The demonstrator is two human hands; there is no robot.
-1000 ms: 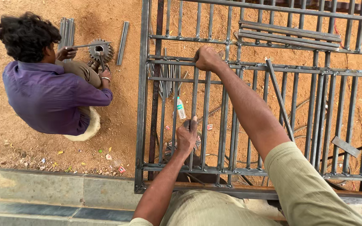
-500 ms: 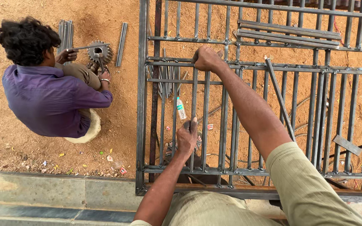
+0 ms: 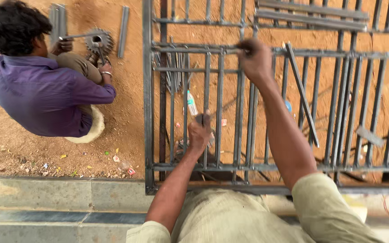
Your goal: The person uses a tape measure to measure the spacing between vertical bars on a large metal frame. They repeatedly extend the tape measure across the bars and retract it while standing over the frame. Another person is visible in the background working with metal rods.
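A dark steel gate frame with many upright bars lies flat below me over sandy ground. My left hand is wrapped around one upright bar near the frame's lower rail. Farther up, my right hand grips the upper cross rail, arm stretched out over the bars. A loose flat steel strip rests slanted across the bars just right of my right arm.
A person in a purple shirt crouches at the left, handling a toothed metal wheel beside loose steel bars. More loose bars lie on the frame's top. A plastic bottle lies under the bars. A stone kerb runs below.
The view has shifted slightly. My hands stay on the same bar and rail; the crouching person keeps working at the toothed wheel.
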